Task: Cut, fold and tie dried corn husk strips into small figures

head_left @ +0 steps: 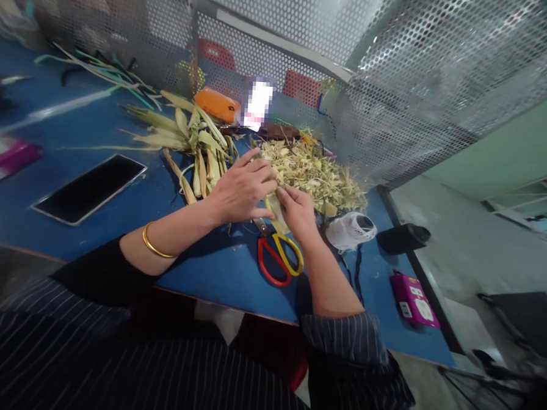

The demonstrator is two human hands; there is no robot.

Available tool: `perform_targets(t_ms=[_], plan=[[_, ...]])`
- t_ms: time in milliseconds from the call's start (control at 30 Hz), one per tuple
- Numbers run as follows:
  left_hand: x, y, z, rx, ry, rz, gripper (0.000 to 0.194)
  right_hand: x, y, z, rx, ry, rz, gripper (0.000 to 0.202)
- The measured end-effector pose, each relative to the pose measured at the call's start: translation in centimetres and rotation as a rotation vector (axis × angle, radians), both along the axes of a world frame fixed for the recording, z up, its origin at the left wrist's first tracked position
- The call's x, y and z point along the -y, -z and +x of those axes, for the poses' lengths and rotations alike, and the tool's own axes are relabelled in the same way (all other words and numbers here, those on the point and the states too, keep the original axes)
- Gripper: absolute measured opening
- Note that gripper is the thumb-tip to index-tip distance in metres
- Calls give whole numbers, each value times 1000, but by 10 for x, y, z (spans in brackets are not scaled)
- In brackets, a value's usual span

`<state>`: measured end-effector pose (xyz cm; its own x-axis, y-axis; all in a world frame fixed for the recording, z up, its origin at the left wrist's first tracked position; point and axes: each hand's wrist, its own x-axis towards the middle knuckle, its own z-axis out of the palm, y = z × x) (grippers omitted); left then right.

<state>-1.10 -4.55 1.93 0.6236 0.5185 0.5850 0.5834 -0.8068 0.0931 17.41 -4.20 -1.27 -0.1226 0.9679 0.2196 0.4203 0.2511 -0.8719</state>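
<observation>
A pale green-yellow strip of corn husk (pixel 279 210) is pinched between the thumb and fingers of my right hand (pixel 299 214). My left hand (pixel 244 190) is beside its upper part, palm down, with the thumb apart from the loosely bent fingers; whether its fingertips touch the strip is hidden. Just below both hands lie scissors (pixel 274 263) with one red and one yellow handle, their blades partly covered by the husk and my left hand. Beyond my hands is a heap of shredded husk scraps (pixel 318 174). Longer whole husks (pixel 199 137) lie to the left of it.
A white thread spool (pixel 348 231) and a black cylinder (pixel 402 237) stand to the right, near a purple packet (pixel 414 300). A dark phone (pixel 91 188) lies left on the blue table (pixel 197 259). An orange pack (pixel 217 104) and lit screen (pixel 258 104) stand before the perforated metal panel (pixel 282 31).
</observation>
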Motion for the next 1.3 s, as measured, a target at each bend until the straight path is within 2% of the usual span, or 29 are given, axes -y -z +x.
perform_targets(t_ms=[100,233,300,400,500,600,633,700,767,833,933,1033,1067,1133,1300], plan=[[-7,-1,-3,1,113,-103,34,0,1,0,-21,1,9,34],[-9,-1,-4,-5,158,-185,7,2,-5,1,-163,-49,-136,26],[-6,0,-3,10,136,-226,14,5,-11,3,-290,-81,-215,21],[1,2,-1,86,73,-278,18,9,-22,7,-431,-148,-299,38],[10,1,-1,248,1,-279,15,13,-31,10,-507,-257,-326,36],[17,-3,3,541,-68,-343,13,16,-35,9,-572,-309,-271,59],[19,-4,5,647,-82,-388,14,17,-35,7,-579,-290,-226,58],[21,-5,10,826,-59,-530,19,17,-30,2,-596,-200,-107,44],[22,-4,14,930,34,-757,22,17,-24,-3,-632,-115,-34,27],[21,-2,17,999,103,-1035,26,17,-19,-8,-661,-82,-75,21],[16,2,17,1140,99,-1393,23,17,-15,-11,-638,-92,-226,24],[12,5,16,1254,116,-1607,17,18,-14,-12,-578,-119,-295,27],[10,6,17,1265,125,-1621,17,18,-13,-12,-570,-117,-292,27],[9,8,18,1263,91,-1522,21,17,-11,-14,-561,-79,-235,24],[6,14,18,1124,-137,-1020,31,14,-5,-17,-370,-8,-25,20]])
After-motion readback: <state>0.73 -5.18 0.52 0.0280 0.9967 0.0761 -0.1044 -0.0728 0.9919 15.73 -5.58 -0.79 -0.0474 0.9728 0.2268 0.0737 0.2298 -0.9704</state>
